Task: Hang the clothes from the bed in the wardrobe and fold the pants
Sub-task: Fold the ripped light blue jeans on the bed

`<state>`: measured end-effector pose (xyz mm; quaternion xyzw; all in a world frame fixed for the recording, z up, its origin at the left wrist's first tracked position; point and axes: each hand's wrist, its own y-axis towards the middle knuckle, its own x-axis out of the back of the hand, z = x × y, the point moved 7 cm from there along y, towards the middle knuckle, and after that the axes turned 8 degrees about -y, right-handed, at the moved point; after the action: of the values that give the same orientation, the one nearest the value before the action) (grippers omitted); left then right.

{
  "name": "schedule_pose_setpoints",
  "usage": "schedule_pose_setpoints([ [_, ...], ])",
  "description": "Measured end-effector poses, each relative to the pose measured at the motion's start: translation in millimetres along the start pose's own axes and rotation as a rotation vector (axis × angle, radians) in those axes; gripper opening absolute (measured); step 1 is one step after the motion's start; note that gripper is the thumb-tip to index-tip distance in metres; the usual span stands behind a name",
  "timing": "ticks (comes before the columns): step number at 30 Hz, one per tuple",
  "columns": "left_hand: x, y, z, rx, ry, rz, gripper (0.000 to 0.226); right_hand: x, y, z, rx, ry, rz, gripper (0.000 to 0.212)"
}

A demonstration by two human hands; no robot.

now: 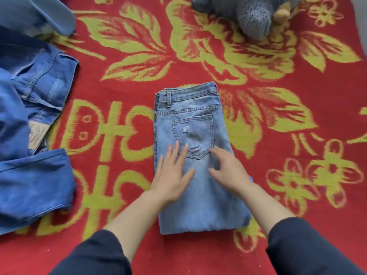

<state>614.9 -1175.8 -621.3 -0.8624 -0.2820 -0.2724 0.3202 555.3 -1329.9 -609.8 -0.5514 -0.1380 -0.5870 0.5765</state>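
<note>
Light blue jeans [190,116] lie folded into a rectangle on the red bed cover [123,72], waistband away from me, a ripped back pocket facing up. My left hand [171,173] lies flat on the left half of the fold with straight, spread fingers. My right hand [228,169] hovers over or touches the right half just below the pocket, fingers loosely bent, nothing gripped. Darker blue jeans [33,124] lie unfolded and rumpled at the left edge.
A grey plush toy [252,14] sits at the top of the bed cover. A pale blue garment [37,12] lies in the top left corner. The cover carries a yellow flower pattern around the folded jeans.
</note>
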Motion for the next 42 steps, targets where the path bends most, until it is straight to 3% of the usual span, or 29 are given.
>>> schedule_pose_setpoints([
  [2,-40,-35,4,-0.060,0.192,0.067,0.072,-26,-27,-10,0.115,-0.158,0.041,0.078],
  [5,-87,-85,7,-0.070,0.258,0.178,0.077,-58,-70,-28,0.178,-0.287,0.175,0.103],
  [8,-101,-115,4,-0.084,0.359,0.218,0.092,-75,-101,-41,0.265,-0.464,0.283,0.123],
  [10,-93,-119,-1,-0.082,0.487,0.163,0.101,-76,-110,-48,0.310,-0.548,0.297,0.125],
  [12,-86,-118,-8,-0.083,0.546,0.134,0.095,-72,-112,-52,0.348,-0.613,0.258,0.105],
  [14,-83,-119,-15,-0.122,0.571,0.094,0.070,-69,-111,-53,0.370,-0.636,0.215,0.082],
  [15,-82,-118,-15,-0.118,0.539,0.091,0.058,-69,-111,-52,0.374,-0.635,0.204,0.077],
  [18,-76,-121,-19,-0.055,0.515,0.086,0.055,-69,-109,-51,0.358,-0.588,0.254,0.068],
  [24,-66,-119,-4,0.150,0.184,0.258,0.040,-37,-108,-43,0.196,-0.217,0.459,0.040],
  [26,-57,-128,-11,0.187,0.147,0.301,0.026,-32,-116,-44,0.110,-0.110,0.575,0.017],
  [29,-71,-154,-19,0.264,-0.020,0.523,0.024,-40,-138,-49,-0.018,-0.126,0.835,0.017],
  [32,-95,-184,-23,0.442,-0.275,0.751,0.032,-61,-174,-66,-0.267,-0.017,1.138,0.011],
  [34,-103,-193,-25,0.527,-0.368,0.810,0.033,-64,-187,-74,-0.352,0.053,1.218,0.020],
  [37,-86,-173,-32,0.516,-0.478,0.749,0.021,-49,-173,-78,-0.368,0.127,1.151,0.017],
  [39,-59,-145,-38,0.450,-0.557,0.621,0.021,-25,-142,-75,-0.331,0.193,0.934,0.008],
  [42,-15,-104,-41,0.350,-0.546,0.464,0.023,17,-94,-65,-0.213,0.260,0.638,0.019],
])
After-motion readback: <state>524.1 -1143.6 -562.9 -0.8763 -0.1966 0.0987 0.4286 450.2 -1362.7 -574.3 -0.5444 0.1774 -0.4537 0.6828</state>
